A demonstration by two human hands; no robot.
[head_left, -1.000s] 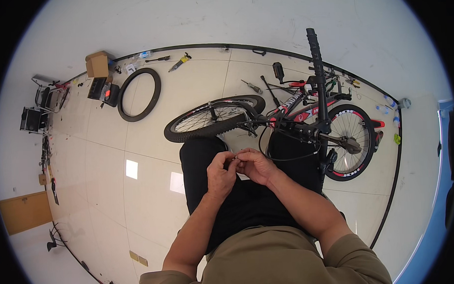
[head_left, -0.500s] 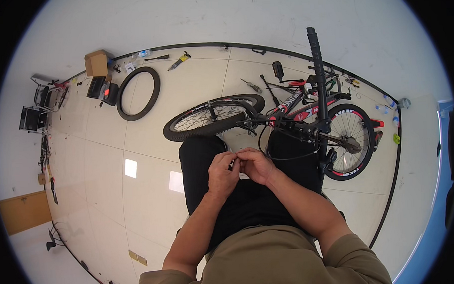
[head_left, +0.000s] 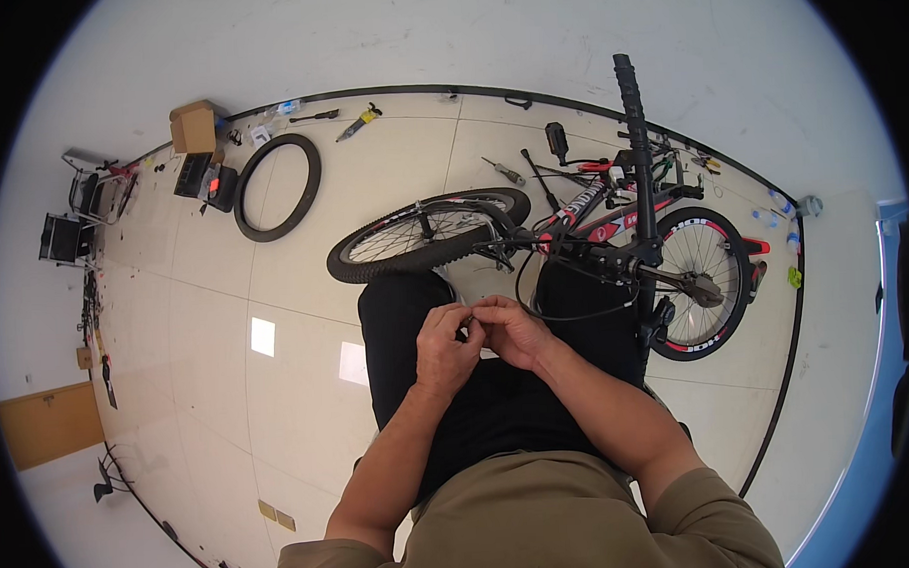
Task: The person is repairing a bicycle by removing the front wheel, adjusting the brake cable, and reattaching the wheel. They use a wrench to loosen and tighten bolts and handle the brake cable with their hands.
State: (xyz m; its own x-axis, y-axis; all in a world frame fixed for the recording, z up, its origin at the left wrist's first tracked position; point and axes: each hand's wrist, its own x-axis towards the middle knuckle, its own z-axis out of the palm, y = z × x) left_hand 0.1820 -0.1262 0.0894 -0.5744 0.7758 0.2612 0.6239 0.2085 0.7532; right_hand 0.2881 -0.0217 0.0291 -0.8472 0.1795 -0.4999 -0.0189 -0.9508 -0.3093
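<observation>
Above my lap, my left hand [head_left: 447, 346] and my right hand [head_left: 514, 332] meet, their fingertips pinched together. Both are closed around something small and dark that is mostly hidden by the fingers; its kind does not show. Just beyond my knees lies a bicycle with a red and black frame [head_left: 613, 225]. Its front wheel [head_left: 428, 235] rests tilted in front of my left knee, and its rear wheel [head_left: 697, 284] is at the right. A black cable [head_left: 566, 313] loops from the bicycle close to my right hand.
A loose tyre [head_left: 306, 194] lies on the tiled floor at the far left, beside an open cardboard box [head_left: 197, 127] and a black case [head_left: 194, 175]. A yellow and grey tool [head_left: 359, 121] and a screwdriver-like tool [head_left: 504, 171] lie toward the wall. Bottles [head_left: 780, 213] stand at the right wall.
My fingertips have shifted very slightly against each other. The arms, the bicycle and everything around stay where they were.
</observation>
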